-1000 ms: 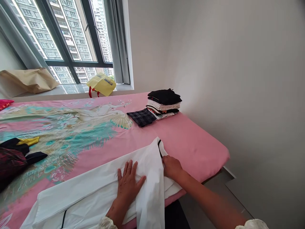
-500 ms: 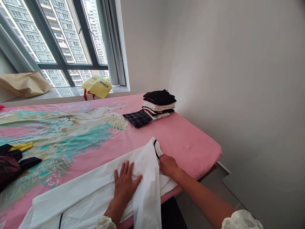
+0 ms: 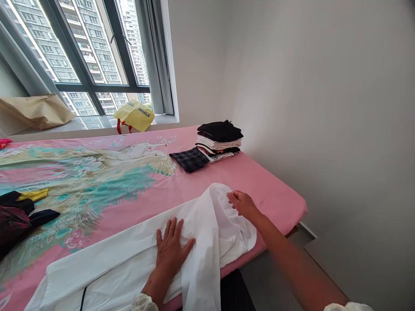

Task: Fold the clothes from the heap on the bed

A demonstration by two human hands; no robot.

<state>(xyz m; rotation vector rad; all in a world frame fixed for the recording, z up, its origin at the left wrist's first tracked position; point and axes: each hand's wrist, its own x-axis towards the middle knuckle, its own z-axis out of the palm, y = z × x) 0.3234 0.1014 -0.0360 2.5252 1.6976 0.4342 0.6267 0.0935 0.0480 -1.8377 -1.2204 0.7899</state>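
A white shirt (image 3: 110, 255) with thin black trim lies along the bed's near edge, and part of it hangs over that edge. My left hand (image 3: 171, 248) rests flat on it, palm down with the fingers spread. At the shirt's right end, my right hand (image 3: 243, 204) is closed, its curled fingers at the border of a loose, rumpled part of the cloth. The fingertips are partly hidden, but they appear to pinch the fabric.
Folded clothes stand in a stack (image 3: 219, 140) at the bed's far right corner, beside a folded dark checked garment (image 3: 189, 160). Dark and yellow clothes (image 3: 22, 214) lie at left. A yellow bag (image 3: 135, 115) and brown paper bag (image 3: 37, 111) sit by the window.
My right hand has moved right and slightly away from me, and the shirt's end has spread out to the right. The black trim there is now out of sight. My left hand stays put.
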